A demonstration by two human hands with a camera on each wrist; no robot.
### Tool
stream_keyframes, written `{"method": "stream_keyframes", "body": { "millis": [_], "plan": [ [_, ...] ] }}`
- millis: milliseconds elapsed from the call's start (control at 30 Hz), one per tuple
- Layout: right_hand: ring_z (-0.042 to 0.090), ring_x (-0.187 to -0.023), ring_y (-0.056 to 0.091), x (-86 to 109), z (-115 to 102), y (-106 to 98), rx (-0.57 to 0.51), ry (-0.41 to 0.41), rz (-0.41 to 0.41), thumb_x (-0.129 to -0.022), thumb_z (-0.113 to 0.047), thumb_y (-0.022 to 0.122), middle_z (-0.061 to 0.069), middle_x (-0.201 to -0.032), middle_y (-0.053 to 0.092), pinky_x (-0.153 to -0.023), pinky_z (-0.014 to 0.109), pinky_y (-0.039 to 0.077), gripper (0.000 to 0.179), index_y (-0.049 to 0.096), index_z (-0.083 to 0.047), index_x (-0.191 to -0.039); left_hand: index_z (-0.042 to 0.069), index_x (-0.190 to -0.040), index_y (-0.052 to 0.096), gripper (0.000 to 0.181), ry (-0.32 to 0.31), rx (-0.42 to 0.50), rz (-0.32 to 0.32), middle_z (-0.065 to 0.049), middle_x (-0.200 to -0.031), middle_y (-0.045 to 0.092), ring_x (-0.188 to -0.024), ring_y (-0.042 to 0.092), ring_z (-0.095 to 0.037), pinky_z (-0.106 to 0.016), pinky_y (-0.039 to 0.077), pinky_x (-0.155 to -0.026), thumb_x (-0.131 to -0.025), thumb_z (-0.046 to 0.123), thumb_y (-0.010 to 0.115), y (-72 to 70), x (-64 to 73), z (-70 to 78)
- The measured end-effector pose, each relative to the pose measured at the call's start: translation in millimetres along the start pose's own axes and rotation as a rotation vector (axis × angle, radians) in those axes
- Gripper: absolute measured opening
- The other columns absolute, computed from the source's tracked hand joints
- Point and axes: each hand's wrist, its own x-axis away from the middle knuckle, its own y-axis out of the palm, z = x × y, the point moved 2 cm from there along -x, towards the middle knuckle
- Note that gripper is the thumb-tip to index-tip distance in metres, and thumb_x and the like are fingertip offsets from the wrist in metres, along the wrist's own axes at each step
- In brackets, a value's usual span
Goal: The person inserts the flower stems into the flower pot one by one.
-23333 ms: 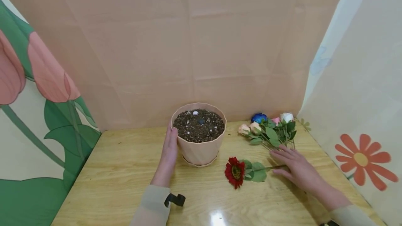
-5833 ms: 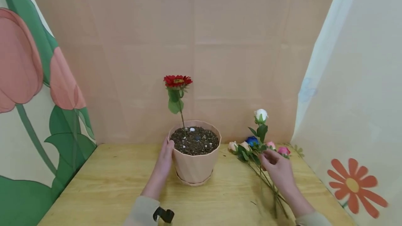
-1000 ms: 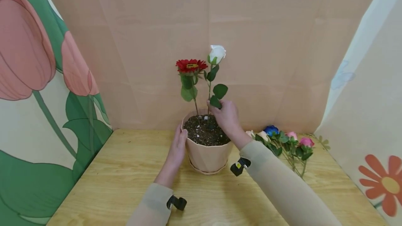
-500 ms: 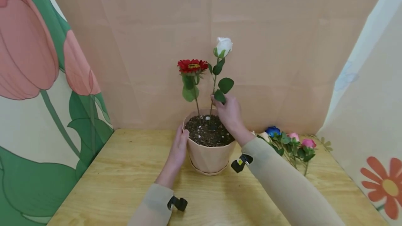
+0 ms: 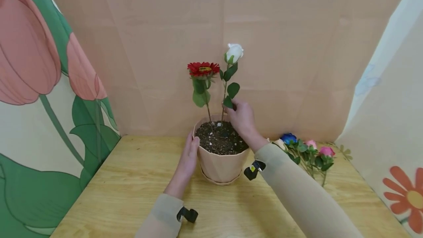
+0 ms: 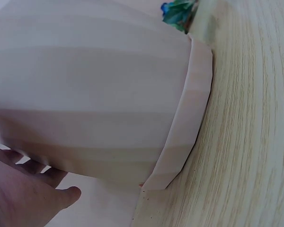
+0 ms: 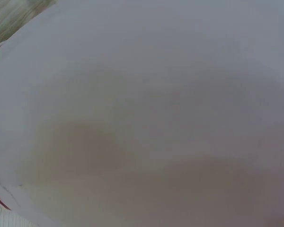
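In the head view a pale pink flowerpot (image 5: 222, 166) full of dark soil (image 5: 219, 143) stands on its saucer. My left hand (image 5: 188, 159) lies against the pot's left side, fingers extended along the wall; the left wrist view shows that hand (image 6: 28, 189) beside the pot wall (image 6: 85, 85). With thumb and fingers, my right hand (image 5: 242, 118) pinches the stem of a white rose (image 5: 234, 53), which stands upright with its lower end at the soil. To its left a red daisy-like flower (image 5: 203, 69) stands in the soil. A pale blurred surface (image 7: 142, 94) fills the right wrist view.
Several more artificial roses lie right of the pot, among them a blue rose (image 5: 289, 138) and a bright pink rose (image 5: 327, 151), partly behind my right sleeve (image 5: 297, 186). The wooden table (image 5: 125, 190) meets a pinkish backdrop (image 5: 165, 47) behind the pot.
The red flower, first lying on the table, now stands in the pot. My right hand has brought the white rose from the pile to the soil; lately it rose slightly, then dipped.
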Motion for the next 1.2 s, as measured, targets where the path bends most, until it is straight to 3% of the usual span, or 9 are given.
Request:
{"method": "stream_keyframes", "body": {
  "millis": [333,633,967,1200],
  "plan": [
    [0.025,-0.074,0.062,3.2,2.1,-1.3,0.015,0.057,-0.102,-0.109,-0.022,0.074,0.014,-0.09,0.079,-0.067,0.038,0.048,0.024,0.081,-0.002,-0.097,0.011,-0.177,0.023,0.063,-0.005,0.0,0.002,-0.015,-0.181,0.024,-0.166,0.019,-0.035,-0.058,0.014,-0.134,-0.121,0.039,0.035,-1.0,-1.0,0.2],
    [0.024,-0.073,0.066,2.7,6.5,0.4,0.077,-0.036,-0.101,-0.106,-0.015,0.076,0.009,-0.085,0.079,-0.07,0.039,0.051,0.017,0.083,-0.003,-0.097,0.017,-0.178,0.022,0.064,-0.037,-0.016,0.009,-0.013,-0.182,0.022,-0.167,0.018,-0.036,-0.06,0.014,-0.134,-0.121,0.043,0.033,2.0,-2.1,-1.1],
    [0.024,-0.075,0.068,5.0,1.6,2.0,0.094,-0.048,-0.129,-0.11,-0.015,0.072,0.01,-0.089,0.081,-0.073,0.042,0.055,0.018,0.085,-0.004,-0.107,0.01,-0.176,0.023,0.064,0.008,-0.008,0.01,-0.013,-0.181,0.026,-0.166,0.021,-0.034,-0.057,0.015,-0.134,-0.121,0.04,0.034,1.7,-3.4,0.4],
    [0.024,-0.075,0.067,4.2,-0.8,5.0,0.097,-0.071,-0.13,-0.11,-0.017,0.072,0.007,-0.09,0.08,-0.074,0.043,0.056,0.018,0.085,-0.005,-0.111,0.014,-0.178,0.02,0.065,-0.025,-0.022,0.011,-0.014,-0.182,0.02,-0.167,0.017,-0.036,-0.06,0.013,-0.134,-0.121,0.042,0.033,-2.1,-5.4,0.9]
  ]
}}
